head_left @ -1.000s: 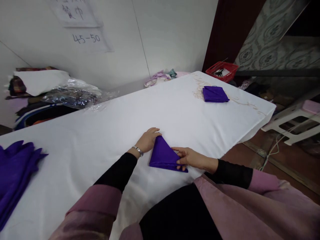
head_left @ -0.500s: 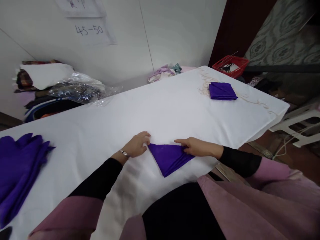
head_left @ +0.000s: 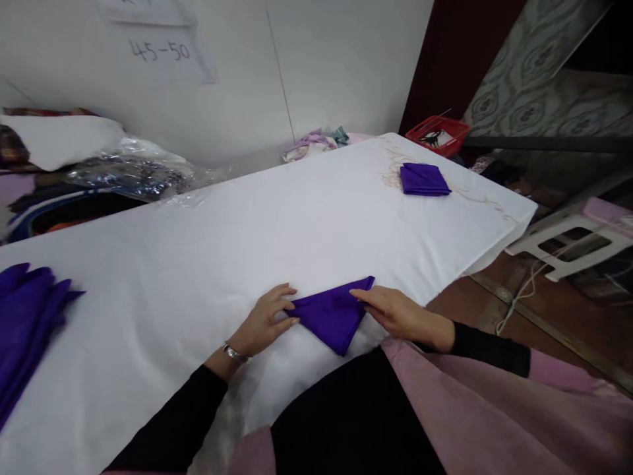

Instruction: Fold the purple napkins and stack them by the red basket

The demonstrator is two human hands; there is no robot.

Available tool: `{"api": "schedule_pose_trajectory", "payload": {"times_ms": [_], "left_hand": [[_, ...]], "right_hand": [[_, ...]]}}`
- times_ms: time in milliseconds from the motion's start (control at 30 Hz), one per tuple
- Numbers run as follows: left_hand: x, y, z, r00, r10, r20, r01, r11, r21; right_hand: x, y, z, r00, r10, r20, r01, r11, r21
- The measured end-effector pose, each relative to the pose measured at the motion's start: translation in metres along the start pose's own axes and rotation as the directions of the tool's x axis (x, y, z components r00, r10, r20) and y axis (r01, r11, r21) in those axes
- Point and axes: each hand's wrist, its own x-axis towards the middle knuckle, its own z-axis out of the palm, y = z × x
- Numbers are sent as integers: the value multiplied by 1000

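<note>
A folded purple cloth lies on the white-covered table in front of me, in a rough triangle with one point toward my body. My left hand has its fingertips and thumb around the left corner. At the right side, my right hand grips the cloth, fingers on top near the upper edge and the thumb out of sight. A pile of purple cloths rests at the far left, cut off by the frame. Farther back on the right sits a neatly folded purple cloth.
The white tablecloth drapes over the table's edge. Clothes and clear plastic are heaped behind the left side, pinkish fabric by the wall. A red basket stands past the far right corner, a white stool at right.
The cloth between my hands has been turned and refolded; its right corner now points up and away. My right index finger, stretched out before, now rests on the cloth. The view has shifted right.
</note>
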Motion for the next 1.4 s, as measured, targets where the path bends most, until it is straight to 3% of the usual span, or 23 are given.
{"api": "schedule_pose_trajectory", "payload": {"times_ms": [167, 267, 433, 533, 700, 1033, 1400], "left_hand": [[1, -16, 1, 999, -4, 37, 3, 999, 40], [2, -18, 0, 998, -18, 55, 15, 998, 64], [3, -17, 1, 997, -39, 60, 35, 997, 69], [5, -18, 3, 998, -47, 50, 44, 996, 73], [11, -20, 6, 998, -40, 46, 37, 996, 75], [21, -17, 16, 996, -69, -56, 76, 986, 146], [31, -11, 26, 978, -98, -181, 141, 961, 238]], "right_hand": [[-15, -5, 13, 990, 133, -51, -117, 963, 242], [-10, -1, 11, 970, 239, -52, -204, 908, 366], [7, 10, 5, 941, 312, -127, -229, 868, 440], [14, 16, 4, 924, 337, -180, -245, 884, 399], [23, 26, 6, 928, 240, -284, -179, 958, 225], [28, 38, 15, 902, 368, -227, -347, 929, 127], [28, 37, 22, 898, 353, -263, -378, 925, -48]]}}
